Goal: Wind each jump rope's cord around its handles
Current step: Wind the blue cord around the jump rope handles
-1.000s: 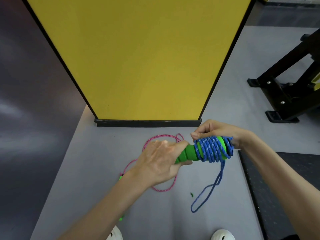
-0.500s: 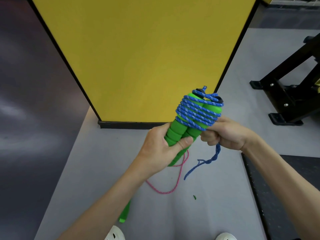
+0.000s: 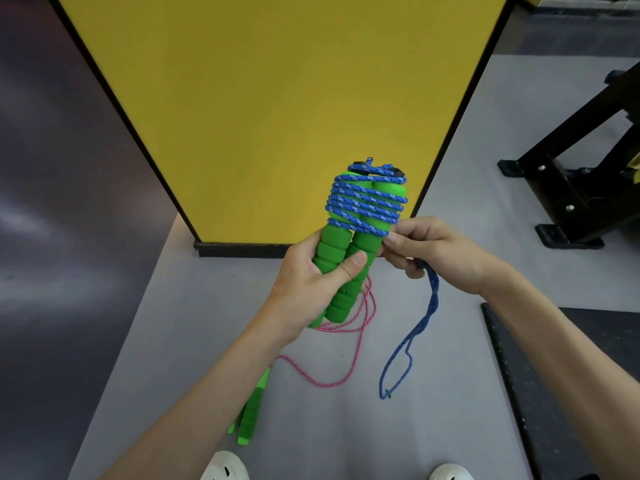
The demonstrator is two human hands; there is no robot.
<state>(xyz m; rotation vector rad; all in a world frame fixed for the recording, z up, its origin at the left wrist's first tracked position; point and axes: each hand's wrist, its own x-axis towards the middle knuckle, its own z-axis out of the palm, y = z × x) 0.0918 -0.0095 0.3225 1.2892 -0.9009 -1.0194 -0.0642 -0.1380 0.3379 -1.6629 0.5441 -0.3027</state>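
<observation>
Presently, head view: grey floor underfoot, yellow panel ahead, black rack at right, dark mat below it. Held upright above floor: green handles, gripped in left hand, fingers curled round them. Wound with blue cord, loose tail pinched in right hand. Pink rope lying on floor.

A yellow panel with black edging fills the upper centre, standing on grey floor. A black metal frame sits at the right edge, a dark mat lower right.
</observation>
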